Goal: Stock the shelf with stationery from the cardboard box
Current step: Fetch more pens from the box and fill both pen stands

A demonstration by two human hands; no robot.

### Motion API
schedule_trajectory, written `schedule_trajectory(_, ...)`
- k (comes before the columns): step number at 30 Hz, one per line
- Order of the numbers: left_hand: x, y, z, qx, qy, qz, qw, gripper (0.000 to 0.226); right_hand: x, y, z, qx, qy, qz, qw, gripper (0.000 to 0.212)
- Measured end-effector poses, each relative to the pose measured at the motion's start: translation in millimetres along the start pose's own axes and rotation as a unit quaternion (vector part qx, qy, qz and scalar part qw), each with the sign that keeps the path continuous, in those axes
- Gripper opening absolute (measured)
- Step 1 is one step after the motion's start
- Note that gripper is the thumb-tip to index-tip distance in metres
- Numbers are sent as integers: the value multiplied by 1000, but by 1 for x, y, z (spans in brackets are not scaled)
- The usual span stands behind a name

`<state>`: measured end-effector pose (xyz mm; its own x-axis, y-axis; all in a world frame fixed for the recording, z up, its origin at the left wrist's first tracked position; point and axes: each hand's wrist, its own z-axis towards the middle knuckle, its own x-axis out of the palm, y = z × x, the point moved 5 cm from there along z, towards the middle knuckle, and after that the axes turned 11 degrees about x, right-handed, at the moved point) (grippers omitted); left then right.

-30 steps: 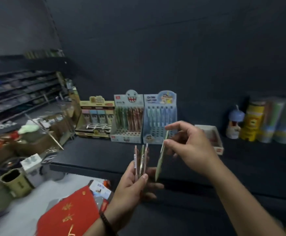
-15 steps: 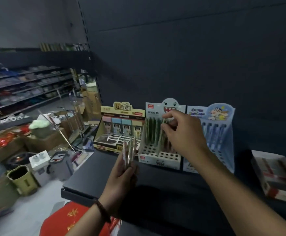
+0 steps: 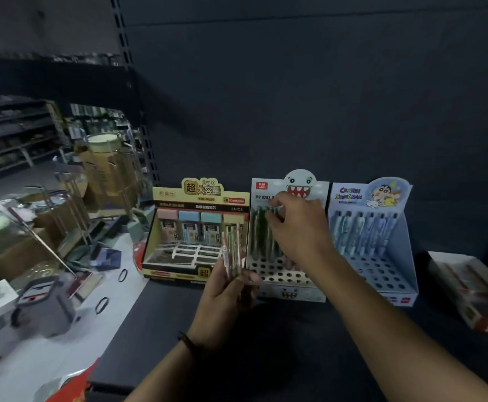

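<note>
On the dark shelf (image 3: 309, 343) stand three display boxes: a yellow lead-refill box (image 3: 196, 227), a white shark-face pen display (image 3: 287, 282) and a blue cartoon pen display (image 3: 373, 248). My left hand (image 3: 225, 303) grips a small bunch of pens (image 3: 231, 253) upright, in front of the gap between the yellow and white boxes. My right hand (image 3: 295, 227) reaches over the white display, its fingertips pinching the top of a green pen (image 3: 261, 224) standing in the back row.
A flat white and red box (image 3: 475, 291) lies on the shelf at the right. To the left, below the shelf, are a cardboard box (image 3: 103, 172), wire racks, small cartons and a grey item (image 3: 45, 309) on the pale floor. A red packet (image 3: 74, 390) shows at the bottom.
My right hand carried one pen from the bunch up to the white display and now holds it among the back-row pens. The view has drawn closer to the boxes and shifted left.
</note>
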<state>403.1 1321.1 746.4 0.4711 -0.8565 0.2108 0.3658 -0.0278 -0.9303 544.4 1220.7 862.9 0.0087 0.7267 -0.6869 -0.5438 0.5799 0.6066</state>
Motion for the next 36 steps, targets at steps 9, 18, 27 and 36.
schedule_trajectory(9,-3,3,-5,10,-3,-25,1000,25,16,6,-2,-29,27,-60,997,16)
schedule_trajectory(18,0,0,-8,28,25,-26,999,26,4,4,-9,-23,78,-6,997,24)
schedule_trajectory(27,53,-5,-1,47,87,-27,995,22,-32,-37,-32,41,118,263,957,28)
schedule_trajectory(36,62,2,10,110,68,80,988,25,-77,-78,-16,53,-12,273,961,34)
